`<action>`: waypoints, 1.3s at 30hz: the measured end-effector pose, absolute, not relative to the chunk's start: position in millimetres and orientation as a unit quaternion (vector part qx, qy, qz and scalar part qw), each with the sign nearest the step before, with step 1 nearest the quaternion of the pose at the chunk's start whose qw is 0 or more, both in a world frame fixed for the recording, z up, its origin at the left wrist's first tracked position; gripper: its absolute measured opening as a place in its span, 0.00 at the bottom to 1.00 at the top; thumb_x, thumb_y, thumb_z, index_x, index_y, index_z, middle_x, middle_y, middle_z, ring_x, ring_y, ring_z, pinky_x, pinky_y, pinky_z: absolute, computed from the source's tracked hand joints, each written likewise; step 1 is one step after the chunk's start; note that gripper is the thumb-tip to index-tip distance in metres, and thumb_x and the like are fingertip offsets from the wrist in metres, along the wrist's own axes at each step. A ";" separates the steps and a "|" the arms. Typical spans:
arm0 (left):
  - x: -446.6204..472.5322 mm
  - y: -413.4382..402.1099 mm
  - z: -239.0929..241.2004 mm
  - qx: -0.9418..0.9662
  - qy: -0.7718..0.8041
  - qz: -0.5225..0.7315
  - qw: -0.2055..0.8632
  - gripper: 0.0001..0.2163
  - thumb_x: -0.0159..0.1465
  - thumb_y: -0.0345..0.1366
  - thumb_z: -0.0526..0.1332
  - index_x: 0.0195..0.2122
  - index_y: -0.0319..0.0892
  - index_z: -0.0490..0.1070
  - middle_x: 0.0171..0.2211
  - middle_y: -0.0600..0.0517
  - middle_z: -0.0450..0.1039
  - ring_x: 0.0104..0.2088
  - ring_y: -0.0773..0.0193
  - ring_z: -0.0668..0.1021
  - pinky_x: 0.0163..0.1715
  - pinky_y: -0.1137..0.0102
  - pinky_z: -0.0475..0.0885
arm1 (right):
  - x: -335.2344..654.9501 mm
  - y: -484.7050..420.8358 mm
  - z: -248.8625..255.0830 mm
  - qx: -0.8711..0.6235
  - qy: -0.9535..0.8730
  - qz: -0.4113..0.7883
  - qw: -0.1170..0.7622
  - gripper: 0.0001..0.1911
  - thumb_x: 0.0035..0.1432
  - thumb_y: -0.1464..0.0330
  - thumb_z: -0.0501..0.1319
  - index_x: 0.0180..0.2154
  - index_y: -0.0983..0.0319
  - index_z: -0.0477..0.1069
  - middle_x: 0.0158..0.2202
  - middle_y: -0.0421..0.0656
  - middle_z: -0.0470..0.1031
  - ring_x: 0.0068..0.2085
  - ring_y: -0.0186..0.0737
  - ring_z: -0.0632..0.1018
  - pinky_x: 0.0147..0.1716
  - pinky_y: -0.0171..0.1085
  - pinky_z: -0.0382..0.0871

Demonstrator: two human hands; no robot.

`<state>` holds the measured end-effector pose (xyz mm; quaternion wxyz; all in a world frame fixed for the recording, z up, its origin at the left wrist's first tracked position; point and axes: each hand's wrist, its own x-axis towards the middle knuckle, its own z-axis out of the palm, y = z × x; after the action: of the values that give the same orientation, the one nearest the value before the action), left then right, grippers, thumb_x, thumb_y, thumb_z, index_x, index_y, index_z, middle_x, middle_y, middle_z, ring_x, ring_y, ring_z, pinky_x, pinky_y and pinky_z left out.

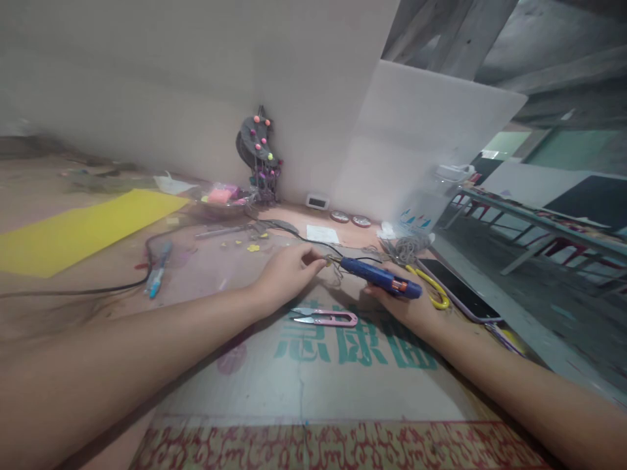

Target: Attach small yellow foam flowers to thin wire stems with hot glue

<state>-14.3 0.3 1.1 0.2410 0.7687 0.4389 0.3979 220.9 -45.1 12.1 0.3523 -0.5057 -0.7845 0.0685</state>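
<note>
My right hand (402, 305) is wrapped round a blue glue gun (379, 277) with an orange trigger, its nozzle pointing left. My left hand (288, 274) is pinched on a small yellow piece (327, 262) held right at the nozzle tip. Both hands hover over a grey mat (313, 372) with green printed characters. Pink thread snips (326, 317) lie on the mat just below and between the hands.
A yellow sheet (78, 228) lies at the left. A blue tool (157, 274) and a black cable (98, 287) lie nearby. A dark ornament with coloured beads (259, 156) stands at the wall corner. Yellow-handled scissors (434, 290) and a phone (458, 290) rest at the right edge.
</note>
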 end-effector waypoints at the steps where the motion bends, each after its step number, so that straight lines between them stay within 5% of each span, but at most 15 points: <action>1: -14.4 0.2 1.4 0.769 0.438 0.397 0.242 0.07 0.62 0.38 0.58 0.31 0.41 0.72 0.33 0.51 0.77 0.36 0.61 0.76 0.35 0.68 0.67 | 221.3 -44.7 11.5 -0.508 -0.784 0.068 0.351 0.10 0.53 0.60 0.63 0.28 0.59 0.68 0.23 0.38 0.71 0.24 0.36 0.71 0.24 0.34 0.64; 39: -15.2 -0.8 0.1 0.782 0.426 0.392 0.231 0.08 0.62 0.38 0.57 0.30 0.41 0.72 0.32 0.52 0.77 0.34 0.61 0.76 0.33 0.69 0.67 | 228.9 -35.9 -0.1 -0.530 -0.783 0.014 0.324 0.10 0.54 0.60 0.64 0.28 0.59 0.68 0.22 0.37 0.69 0.25 0.36 0.70 0.25 0.35 0.62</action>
<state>-15.2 -0.8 0.1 0.2311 0.7821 0.4261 0.3917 228.9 -35.9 -0.1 0.3245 -0.5305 -0.7830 0.0141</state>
